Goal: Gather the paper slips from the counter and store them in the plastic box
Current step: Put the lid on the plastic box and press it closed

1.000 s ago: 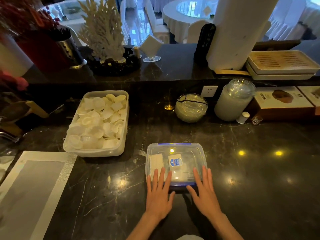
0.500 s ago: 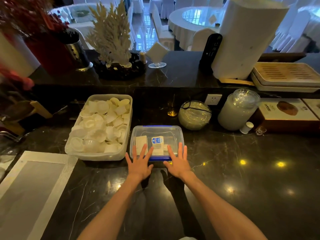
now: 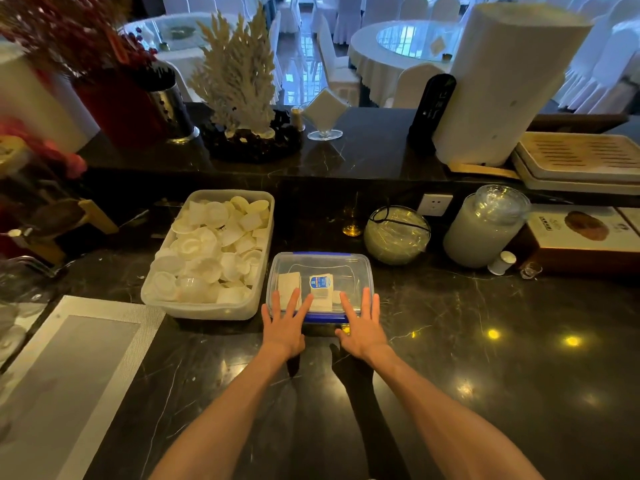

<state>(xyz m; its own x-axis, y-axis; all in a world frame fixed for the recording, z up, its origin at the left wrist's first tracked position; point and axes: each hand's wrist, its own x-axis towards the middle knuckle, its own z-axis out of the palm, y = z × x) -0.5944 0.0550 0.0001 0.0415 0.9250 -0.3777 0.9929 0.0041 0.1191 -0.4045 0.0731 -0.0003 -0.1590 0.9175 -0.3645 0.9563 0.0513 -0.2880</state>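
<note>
Evidently the storing step is all but done: the paper slips [image 3: 320, 287] lie inside the plastic box [image 3: 349, 268], seen through its clear lid, and I can spot no loose slip on the dark counter [image 3: 485, 341] around it. The box sits just right of the large tray [image 3: 266, 220] of white shell-like cups, near the counter's back wall.

The left hand [image 3: 282, 329] and right hand [image 3: 363, 330] are both spread flat, fingers splayed wide and holding nothing. Their fingertips rest on the near edge of the lid; the palms hang over the counter just in front of the box.

My reading is that the lid is being pressed shut or the box nudged into place. Whether the near blue clip is snapped down I cannot tell, since the fingers cover part of it. The next move would call for an even push along that near rim, then a check of the clips.

The box is a rounded rectangle of thin, transparent plastic with blue trim at front and back, likely slippery on the polished, veined stone. The slips look like small, flat, pale rectangles, one carrying a blue printed mark, lying side by side on the bottom.
</note>
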